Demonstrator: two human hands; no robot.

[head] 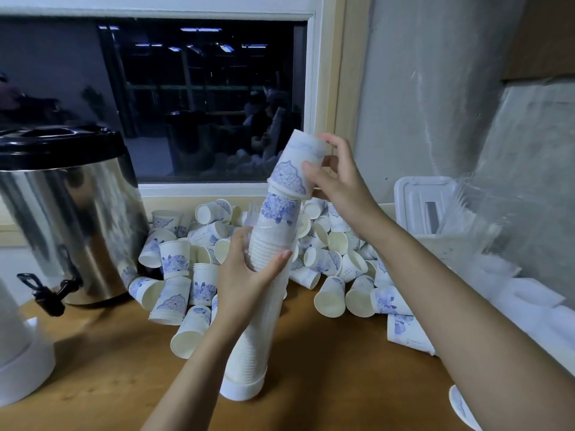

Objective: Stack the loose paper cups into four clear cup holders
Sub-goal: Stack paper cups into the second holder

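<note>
Left hand (249, 275): gripping the cup stack (264, 306), frame centre.
Right hand (339, 178): pinching an upturned paper cup (295, 166) atop it.

Matt paper cups (329, 298) lie on a smooth wooden table (109, 368) with visible grain. A clear holder (264, 225) of thin glossy plastic sheathes one stack. The urn (71, 213) is mirror-bright metal under a glossy black plastic lid (56, 144); the wall (420, 104) looks rough.

dim indoor light | ceiling lights mirrored in window (199, 98) | wide-angle bending at edges
</note>
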